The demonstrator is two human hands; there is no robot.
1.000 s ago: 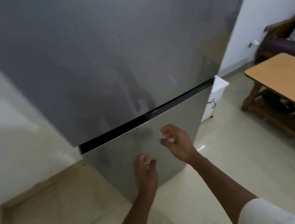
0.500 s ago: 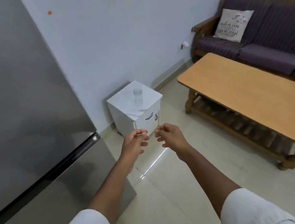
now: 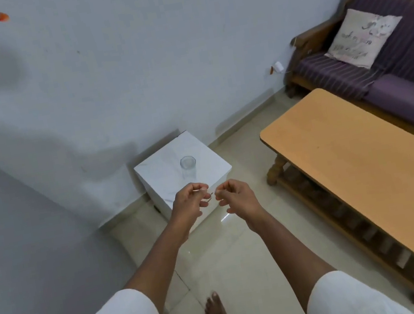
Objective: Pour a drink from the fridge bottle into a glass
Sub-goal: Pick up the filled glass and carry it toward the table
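I am holding my left hand (image 3: 190, 204) and right hand (image 3: 236, 198) loosely curled and empty, the glass (image 3: 188, 167) standing unfilled mid-cabinet (image 3: 159, 176), no bottle fetched yet.

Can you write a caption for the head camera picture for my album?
Two empty hands reach toward a clear glass on a small white cabinet.

Pale wall (image 3: 128, 60), tiled floor (image 3: 245, 255), wooden table (image 3: 366, 156), purple sofa (image 3: 408, 82).

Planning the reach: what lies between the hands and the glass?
Head view: only bare white marble-look cabinet top between both hands and clear empty glass.
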